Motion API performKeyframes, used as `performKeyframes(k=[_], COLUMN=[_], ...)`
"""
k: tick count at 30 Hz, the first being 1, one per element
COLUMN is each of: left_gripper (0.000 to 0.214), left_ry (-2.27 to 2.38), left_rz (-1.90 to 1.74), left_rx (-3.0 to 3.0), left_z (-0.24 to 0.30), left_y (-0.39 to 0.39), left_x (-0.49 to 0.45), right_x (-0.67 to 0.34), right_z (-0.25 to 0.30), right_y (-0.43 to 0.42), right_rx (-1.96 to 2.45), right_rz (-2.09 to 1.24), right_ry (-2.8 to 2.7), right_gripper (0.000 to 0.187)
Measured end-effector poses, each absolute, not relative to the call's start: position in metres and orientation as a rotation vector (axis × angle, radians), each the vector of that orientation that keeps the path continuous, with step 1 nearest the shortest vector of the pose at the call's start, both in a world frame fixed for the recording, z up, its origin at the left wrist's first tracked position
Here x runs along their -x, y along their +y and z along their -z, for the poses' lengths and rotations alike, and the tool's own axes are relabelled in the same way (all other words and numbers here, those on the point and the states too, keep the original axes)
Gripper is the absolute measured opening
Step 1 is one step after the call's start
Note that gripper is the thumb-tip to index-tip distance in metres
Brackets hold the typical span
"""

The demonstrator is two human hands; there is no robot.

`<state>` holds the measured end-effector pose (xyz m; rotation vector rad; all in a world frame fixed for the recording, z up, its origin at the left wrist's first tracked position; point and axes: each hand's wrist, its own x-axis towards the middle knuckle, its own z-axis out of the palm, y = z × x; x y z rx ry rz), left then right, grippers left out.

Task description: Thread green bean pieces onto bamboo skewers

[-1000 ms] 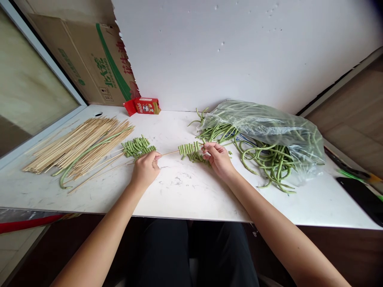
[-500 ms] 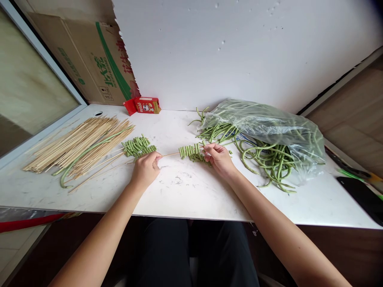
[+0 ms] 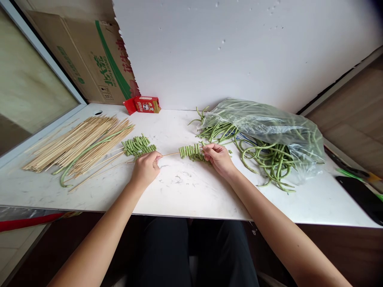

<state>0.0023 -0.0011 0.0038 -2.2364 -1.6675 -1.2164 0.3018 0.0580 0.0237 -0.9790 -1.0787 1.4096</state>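
My left hand (image 3: 145,168) pinches the near end of a thin bamboo skewer (image 3: 170,153) that runs right across the white table (image 3: 185,191). Several short green bean pieces (image 3: 189,150) are threaded on that skewer. My right hand (image 3: 218,158) is closed at the skewer's far end, fingers pinched on a bean piece against the threaded row. More cut bean pieces (image 3: 200,157) lie under that hand. A finished bean skewer (image 3: 137,145) lies just left of my left hand.
A pile of bamboo skewers (image 3: 77,143) with one long bean (image 3: 79,157) across it lies at left. A clear plastic bag of long beans (image 3: 266,131) sits at right. A red carton (image 3: 143,105) and a cardboard box (image 3: 89,59) stand at the back. Dark tools (image 3: 357,187) lie far right.
Almost nothing moved. My right hand shifted slightly along the skewer's end and the threaded bean pieces sit a little closer together.
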Motion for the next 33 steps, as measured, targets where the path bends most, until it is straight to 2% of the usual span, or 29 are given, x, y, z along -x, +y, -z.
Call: performKeyframes(k=[23,27,30,33], left_gripper=[0.029,0.029,0.028,0.028], left_ry=[-1.708,-1.730,-1.768,-1.779], left_rz=[1.273,1.300,1.293,1.284], left_rx=[2.205,2.151,2.122,2.113], left_z=[-0.005,-0.004,-0.003,-0.002], left_y=[0.000,0.001,0.001,0.002], left_x=[-0.004,-0.003,-0.003,-0.002], right_x=[-0.304,-0.322,-0.338,-0.348], right_z=[-0.034,-0.049,-0.058,-0.062], right_y=[0.057,0.061,0.064,0.064], right_rx=[0.963,1.065,1.234,1.324], right_rz=[-1.374,-1.132,-0.837,-0.791], right_ry=[-1.235,-1.405,-1.714,-2.017], right_gripper=[0.033,0.038,0.033,0.031])
